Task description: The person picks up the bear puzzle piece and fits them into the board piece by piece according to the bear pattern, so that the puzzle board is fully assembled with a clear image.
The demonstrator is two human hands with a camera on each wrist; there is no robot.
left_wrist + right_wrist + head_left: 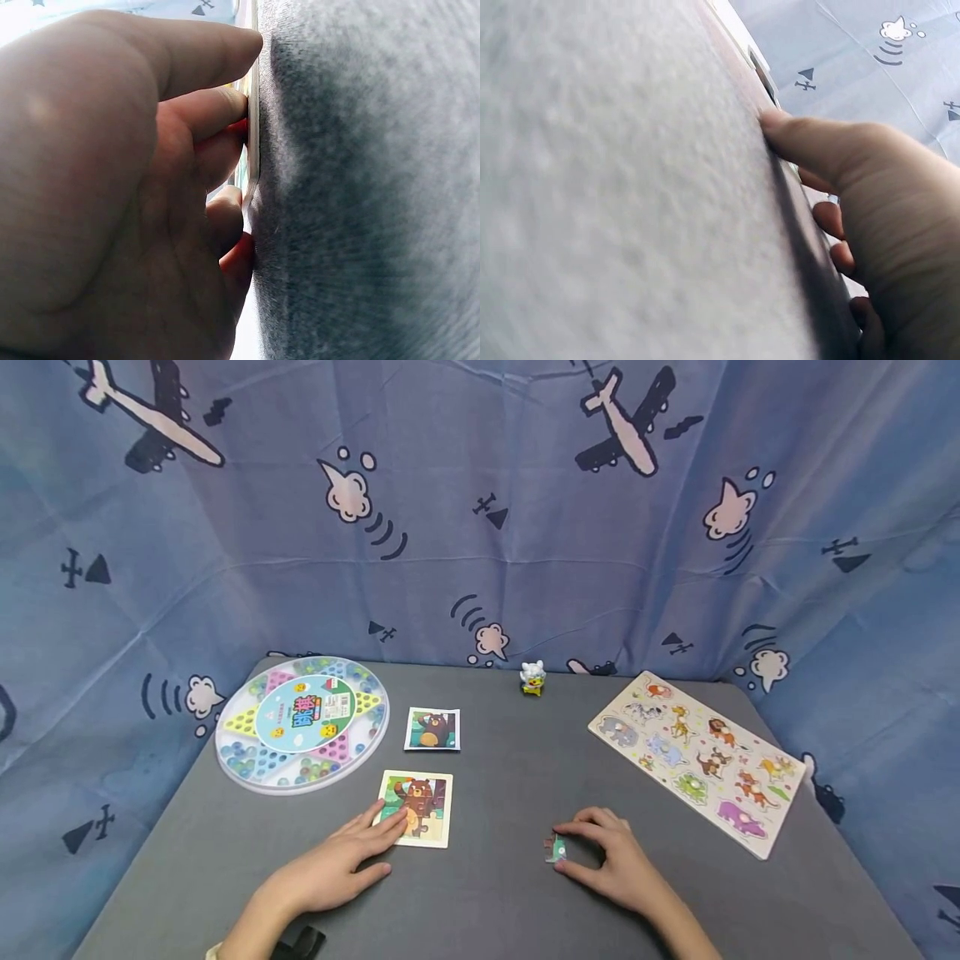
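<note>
My left hand [337,860] rests its outstretched fingers on the left edge of a small bear jigsaw puzzle [420,793] in a pale frame, lying flat on the table. In the left wrist view the fingertips [234,101] press on the frame's thin side. A pale patch shows at the puzzle's lower right. To the right, my right hand [611,860] pinches a small green and brown jigsaw piece [557,849] between thumb and fingers, low over the tabletop. That piece is mostly hidden behind the thumb in the right wrist view.
Behind the puzzle lies a square bear picture card [432,729]. A round marble game board [255,768] sits back left, a wooden animal puzzle board [693,752] at right. A small white and yellow figurine [532,678] stands near the back edge, before a patterned curtain [450,485].
</note>
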